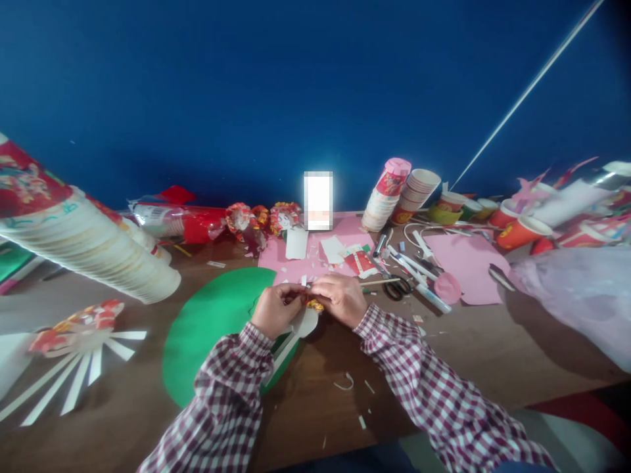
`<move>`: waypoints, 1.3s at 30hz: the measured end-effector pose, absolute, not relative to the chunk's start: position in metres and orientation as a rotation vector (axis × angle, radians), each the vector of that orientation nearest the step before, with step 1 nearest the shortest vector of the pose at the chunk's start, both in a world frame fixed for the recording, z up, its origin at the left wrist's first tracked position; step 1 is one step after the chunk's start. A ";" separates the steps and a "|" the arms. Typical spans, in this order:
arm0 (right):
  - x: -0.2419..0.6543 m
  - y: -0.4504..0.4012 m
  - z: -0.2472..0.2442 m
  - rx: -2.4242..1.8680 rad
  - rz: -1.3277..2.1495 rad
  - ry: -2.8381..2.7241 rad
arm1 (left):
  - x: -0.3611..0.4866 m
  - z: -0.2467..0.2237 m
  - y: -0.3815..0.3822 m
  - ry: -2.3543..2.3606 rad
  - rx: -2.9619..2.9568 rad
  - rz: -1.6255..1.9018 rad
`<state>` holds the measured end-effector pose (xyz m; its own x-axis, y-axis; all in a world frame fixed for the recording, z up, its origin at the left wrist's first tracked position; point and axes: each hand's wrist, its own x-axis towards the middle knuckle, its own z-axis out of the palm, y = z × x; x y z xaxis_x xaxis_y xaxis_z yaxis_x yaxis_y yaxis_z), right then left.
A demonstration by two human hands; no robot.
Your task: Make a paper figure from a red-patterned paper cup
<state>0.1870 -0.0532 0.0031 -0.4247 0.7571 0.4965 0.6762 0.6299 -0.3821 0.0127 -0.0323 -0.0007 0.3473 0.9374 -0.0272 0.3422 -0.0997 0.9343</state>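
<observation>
A small paper craft (306,324) with a pale round middle, white strips and a red and yellow curled edge is between my hands. My left hand (277,309) pinches its left side, fingers pressed together. On its upper right edge, my right hand (341,299) has its fingers closed on the craft too. The fingertips nearly meet and hide part of the curled edge. Beneath the craft and my left hand lies a green paper sheet (207,335) with a rounded edge.
Leaning stacks of paper cups (118,259) stand at the left, others (377,203) at the back. Black scissors (397,288), pens and pink paper (463,263) lie right of my hands. A cut paper piece (89,338) lies left; a plastic bag (582,295) is at the right.
</observation>
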 end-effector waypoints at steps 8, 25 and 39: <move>0.188 -0.054 0.005 -1.096 0.159 -2.203 | 0.010 -0.001 -0.031 1.165 1.634 0.711; 0.187 -0.055 0.007 -1.115 0.147 -2.210 | 0.011 0.010 -0.033 1.218 1.728 0.690; 0.186 -0.055 0.007 -1.134 0.096 -2.221 | 0.011 0.002 -0.031 1.197 1.692 0.738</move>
